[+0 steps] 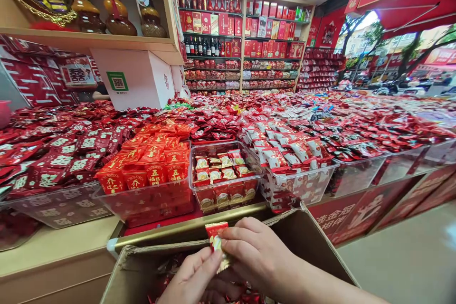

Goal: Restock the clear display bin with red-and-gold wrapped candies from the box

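Both hands meet over an open cardboard box (322, 242), around a small red and gold wrapped candy (216, 236). My left hand (194, 275) pinches its lower left side between thumb and finger. From the right, my right hand (254, 249) grips the same candy, its fingers covering part of the wrapper. Inside the box below lie more red packets, partly hidden by my hands. Just beyond the box, a clear plastic bin (226, 185) holds similar red and gold packets in rows, with bare space between some of them.
Bins of orange-red packets (156, 161) and red and white packets (285, 147) flank the middle bin. A gold-edged counter rim (160, 230) runs behind the box. Shelves of bottles (201, 46) and red gift boxes stand at the back; floor (402, 251) shows at right.
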Action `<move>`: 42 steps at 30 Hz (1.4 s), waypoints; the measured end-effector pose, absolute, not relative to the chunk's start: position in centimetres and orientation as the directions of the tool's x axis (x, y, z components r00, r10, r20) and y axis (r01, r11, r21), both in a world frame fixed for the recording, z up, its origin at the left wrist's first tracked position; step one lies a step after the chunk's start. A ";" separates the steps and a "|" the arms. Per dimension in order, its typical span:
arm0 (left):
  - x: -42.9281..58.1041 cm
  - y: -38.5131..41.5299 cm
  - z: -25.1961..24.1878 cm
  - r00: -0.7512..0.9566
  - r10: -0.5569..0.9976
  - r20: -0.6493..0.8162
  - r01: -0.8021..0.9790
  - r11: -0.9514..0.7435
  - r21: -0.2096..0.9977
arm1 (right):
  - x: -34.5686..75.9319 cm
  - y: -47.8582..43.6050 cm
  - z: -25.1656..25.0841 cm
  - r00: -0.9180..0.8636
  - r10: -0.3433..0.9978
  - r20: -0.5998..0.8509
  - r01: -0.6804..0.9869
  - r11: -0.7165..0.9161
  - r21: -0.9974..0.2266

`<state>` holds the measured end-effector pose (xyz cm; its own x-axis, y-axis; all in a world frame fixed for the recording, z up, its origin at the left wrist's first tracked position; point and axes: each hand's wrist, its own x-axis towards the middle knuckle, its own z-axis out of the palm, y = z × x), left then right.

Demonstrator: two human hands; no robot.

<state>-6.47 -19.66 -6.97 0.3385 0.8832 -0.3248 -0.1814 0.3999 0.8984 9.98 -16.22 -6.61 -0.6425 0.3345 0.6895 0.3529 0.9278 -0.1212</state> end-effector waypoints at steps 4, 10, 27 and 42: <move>-8.4 -18.8 -6.6 0.112 0.982 -0.150 -0.018 0.153 0.988 | 10.1 -14.0 -3.6 -0.630 0.325 0.705 0.410 0.910 -0.052; -10.1 -16.8 -8.0 -0.163 0.986 0.035 0.243 0.006 0.970 | 6.8 -4.9 0.9 -0.600 0.629 0.494 0.749 0.659 0.069; -10.2 -17.1 -8.5 -0.160 0.985 0.057 0.229 -0.019 0.973 | 1.0 4.2 -2.2 -0.773 0.614 0.161 0.634 0.760 0.147; -10.2 -17.0 -8.4 -0.155 0.986 0.065 0.226 -0.028 0.974 | 2.4 5.2 -1.0 -0.623 0.781 0.048 0.781 0.617 0.091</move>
